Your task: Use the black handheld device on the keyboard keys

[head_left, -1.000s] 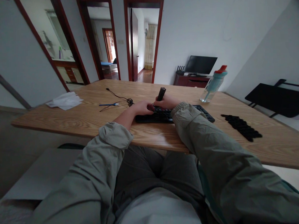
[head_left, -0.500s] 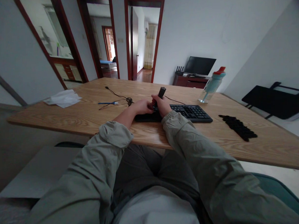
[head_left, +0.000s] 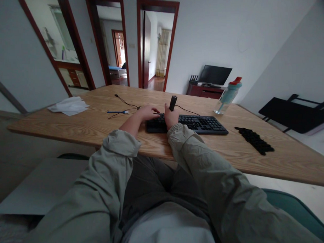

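A black keyboard (head_left: 204, 125) lies near the front edge of the wooden table. My right hand (head_left: 171, 118) is closed around an upright black stick-shaped tool (head_left: 173, 102) over the keyboard's left part; its lower end is hidden by the hand. My left hand (head_left: 148, 113) rests at the keyboard's left end, fingers stretched toward the right hand and apart from the tool. Just behind the left hand runs a thin black cable (head_left: 126, 102), partly covered by it. Beside that lies a slim blue brush-like tool (head_left: 117, 112) with a pale tip.
Right of the keyboard, small black pieces (head_left: 254, 140) lie in a cluster on the wooden table (head_left: 211, 153). A clear bottle with a red lid (head_left: 227, 96) stands behind them. White tissue (head_left: 69, 106) lies at the far left. A dark folding table (head_left: 294, 113) is off to the right.
My left hand has drawn away to the left from the right hand, and its fingers have opened out. The right hand with the black tool has shifted slightly left.
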The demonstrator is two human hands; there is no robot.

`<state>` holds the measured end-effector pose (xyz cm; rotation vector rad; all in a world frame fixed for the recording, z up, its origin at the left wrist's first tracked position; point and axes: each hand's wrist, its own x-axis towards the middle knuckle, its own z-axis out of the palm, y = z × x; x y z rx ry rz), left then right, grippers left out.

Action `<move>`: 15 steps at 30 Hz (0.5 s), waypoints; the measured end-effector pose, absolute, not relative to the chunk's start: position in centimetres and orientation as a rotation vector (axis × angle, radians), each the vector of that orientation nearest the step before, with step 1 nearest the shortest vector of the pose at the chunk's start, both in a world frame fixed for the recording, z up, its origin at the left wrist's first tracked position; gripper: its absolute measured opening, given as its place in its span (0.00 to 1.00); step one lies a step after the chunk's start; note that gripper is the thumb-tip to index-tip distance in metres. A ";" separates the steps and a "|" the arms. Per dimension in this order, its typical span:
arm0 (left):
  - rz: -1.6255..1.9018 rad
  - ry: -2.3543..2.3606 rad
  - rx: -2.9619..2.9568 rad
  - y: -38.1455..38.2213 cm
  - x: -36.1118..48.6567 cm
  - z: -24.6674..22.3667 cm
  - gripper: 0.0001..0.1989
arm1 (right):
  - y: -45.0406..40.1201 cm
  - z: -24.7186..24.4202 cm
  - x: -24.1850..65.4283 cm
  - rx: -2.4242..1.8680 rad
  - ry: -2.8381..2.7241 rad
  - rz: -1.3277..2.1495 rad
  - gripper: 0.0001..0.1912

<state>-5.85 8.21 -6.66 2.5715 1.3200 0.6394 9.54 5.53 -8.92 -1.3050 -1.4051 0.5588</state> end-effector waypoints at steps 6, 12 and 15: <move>0.489 1.355 2.626 8.4 -4.3 -7.9 0.19 | 5.9 -8.9 8.7 -1.383 -1.140 0.476 0.20; 0.491 1.446 2.600 8.2 -3.5 -8.5 0.20 | 6.0 -8.5 8.5 -1.407 -1.019 0.441 0.18; 0.506 1.460 2.565 8.1 -3.6 -8.5 0.19 | 6.3 -8.5 8.9 -1.408 -0.931 0.487 0.16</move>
